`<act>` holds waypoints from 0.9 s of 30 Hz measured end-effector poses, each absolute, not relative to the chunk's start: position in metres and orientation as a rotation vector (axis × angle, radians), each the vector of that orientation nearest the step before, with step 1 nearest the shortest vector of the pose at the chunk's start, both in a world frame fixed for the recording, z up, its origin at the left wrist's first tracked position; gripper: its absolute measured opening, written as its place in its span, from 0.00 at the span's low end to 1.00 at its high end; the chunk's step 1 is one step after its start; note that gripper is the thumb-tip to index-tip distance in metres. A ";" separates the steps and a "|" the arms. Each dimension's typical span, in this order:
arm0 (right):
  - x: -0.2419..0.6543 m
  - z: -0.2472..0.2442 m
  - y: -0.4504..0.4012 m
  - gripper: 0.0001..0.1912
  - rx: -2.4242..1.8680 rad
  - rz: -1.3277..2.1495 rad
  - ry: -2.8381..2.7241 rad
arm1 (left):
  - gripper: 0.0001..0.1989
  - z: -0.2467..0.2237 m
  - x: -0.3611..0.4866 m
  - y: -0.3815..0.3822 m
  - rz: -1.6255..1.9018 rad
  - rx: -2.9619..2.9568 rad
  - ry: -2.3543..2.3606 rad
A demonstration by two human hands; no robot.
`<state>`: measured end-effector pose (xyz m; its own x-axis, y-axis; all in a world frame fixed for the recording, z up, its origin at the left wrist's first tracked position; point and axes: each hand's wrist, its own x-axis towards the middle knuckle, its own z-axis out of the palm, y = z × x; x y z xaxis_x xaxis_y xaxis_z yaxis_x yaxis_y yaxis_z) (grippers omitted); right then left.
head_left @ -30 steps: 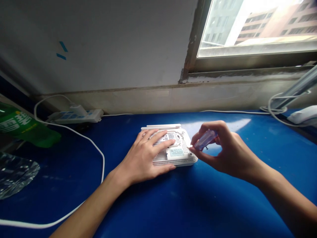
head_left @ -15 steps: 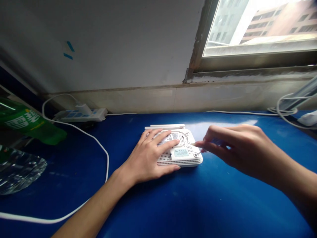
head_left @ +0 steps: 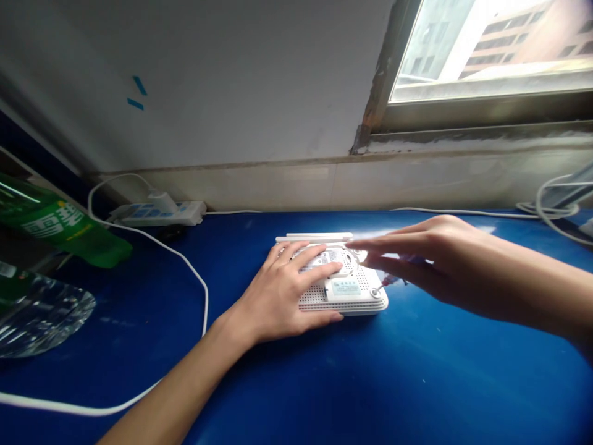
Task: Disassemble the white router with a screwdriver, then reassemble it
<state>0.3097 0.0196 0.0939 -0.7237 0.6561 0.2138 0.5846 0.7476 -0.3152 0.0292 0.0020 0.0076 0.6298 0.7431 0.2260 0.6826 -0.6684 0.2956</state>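
Observation:
A white router (head_left: 345, 300) lies underside up on the blue table, showing vent holes, labels and round corner recesses. My left hand (head_left: 287, 287) rests flat over its left part, fingers spread and the thumb along the near edge. At the router's right side, my right hand (head_left: 426, 250) holds a small screwdriver (head_left: 390, 280) between thumb and straightened fingers. The screwdriver leans, its thin shaft reaching into the near right corner recess (head_left: 376, 292). My right fingers hide most of its clear and reddish handle and part of the router's far right corner.
A power strip (head_left: 185, 213) with a plugged-in white adapter stands by the wall. Its white cable (head_left: 204, 296) loops across the left of the table. A green bottle (head_left: 88, 232) and a clear bottle (head_left: 60, 315) lie at left. Coiled cable (head_left: 546, 207) sits far right.
My right fingers have straightened and slid forward along the screwdriver handle, the hand turning with it. The left hand stays on the router. The whole view has shifted slightly.

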 end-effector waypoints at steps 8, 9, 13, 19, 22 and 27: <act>0.311 0.089 0.015 0.28 -0.878 0.238 -2.710 | 0.37 0.007 0.027 0.005 0.492 2.683 1.169; 0.310 0.087 0.017 0.22 -0.869 0.251 -2.701 | 0.37 0.007 0.026 0.006 0.490 2.685 1.172; 0.310 0.085 0.018 0.25 -0.834 0.307 -2.700 | 0.36 0.005 0.025 0.006 0.494 2.704 1.177; 0.313 0.093 0.012 0.34 -0.883 0.332 -2.721 | 0.36 0.004 0.025 0.005 0.500 2.717 1.183; 0.309 0.091 0.016 0.19 -0.938 0.332 -2.682 | 0.36 0.004 0.026 0.006 0.486 2.717 1.196; 0.308 0.085 0.019 0.21 -0.879 0.279 -2.668 | 0.36 0.003 0.026 0.006 0.495 2.723 1.186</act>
